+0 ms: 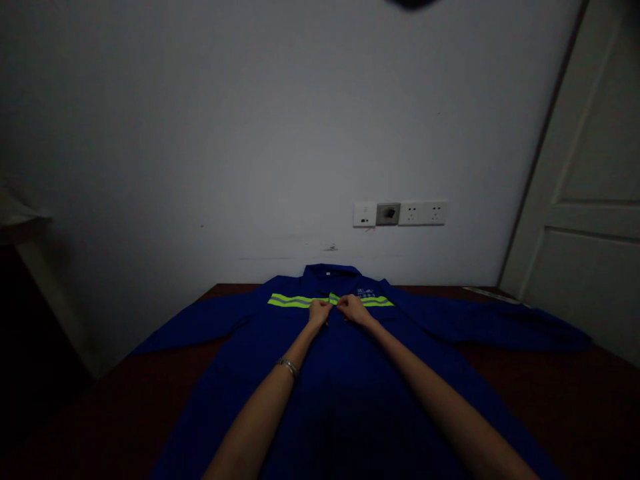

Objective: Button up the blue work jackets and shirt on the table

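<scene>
A blue work jacket [310, 360] lies face up with its sleeves spread and its collar toward the wall. Across its chest runs a yellow-green reflective strip [290, 301], and white lettering shows above the strip on the right. At the middle of the chest, my left hand [320, 311] pinches the edge of the jacket's front opening. Close beside it, my right hand [353, 308] pinches the other side of the same opening by the strip. What exactly lies between the fingertips is too small to make out. A bracelet circles my left wrist.
The jacket rests on a dark reddish-brown table [165, 387] set against a pale wall [250, 133]. Sockets [423, 213] are on the wall behind it. A panelled door [590, 167] stands at the right, and a flat strip lies near the table's back right corner.
</scene>
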`<control>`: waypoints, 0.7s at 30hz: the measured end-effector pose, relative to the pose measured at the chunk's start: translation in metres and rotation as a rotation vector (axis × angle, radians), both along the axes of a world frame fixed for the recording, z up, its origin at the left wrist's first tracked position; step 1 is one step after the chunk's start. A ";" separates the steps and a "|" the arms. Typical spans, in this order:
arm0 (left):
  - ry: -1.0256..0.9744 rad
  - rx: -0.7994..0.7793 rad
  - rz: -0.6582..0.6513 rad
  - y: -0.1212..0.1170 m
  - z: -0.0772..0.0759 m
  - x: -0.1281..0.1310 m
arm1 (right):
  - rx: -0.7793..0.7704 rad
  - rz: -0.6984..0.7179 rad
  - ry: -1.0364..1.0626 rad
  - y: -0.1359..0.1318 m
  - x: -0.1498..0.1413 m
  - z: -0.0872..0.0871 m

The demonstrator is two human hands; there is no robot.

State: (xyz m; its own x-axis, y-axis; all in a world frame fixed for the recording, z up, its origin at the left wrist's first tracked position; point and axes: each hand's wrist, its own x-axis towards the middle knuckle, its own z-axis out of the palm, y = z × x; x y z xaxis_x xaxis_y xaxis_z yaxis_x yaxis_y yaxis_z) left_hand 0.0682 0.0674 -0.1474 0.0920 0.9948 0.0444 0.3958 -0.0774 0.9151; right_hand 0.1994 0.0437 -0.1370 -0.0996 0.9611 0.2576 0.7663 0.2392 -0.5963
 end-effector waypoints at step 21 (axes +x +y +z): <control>-0.024 -0.136 -0.079 0.028 -0.008 -0.004 | 0.527 0.210 -0.739 0.006 0.010 -0.018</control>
State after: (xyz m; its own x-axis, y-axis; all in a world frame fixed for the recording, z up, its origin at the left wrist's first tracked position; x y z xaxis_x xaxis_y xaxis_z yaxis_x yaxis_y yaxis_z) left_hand 0.0643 0.0954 -0.1550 0.1712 0.9814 -0.0872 0.3710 0.0178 0.9285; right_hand 0.2093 0.0501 -0.1551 -0.5710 0.6820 0.4570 0.8184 0.5170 0.2509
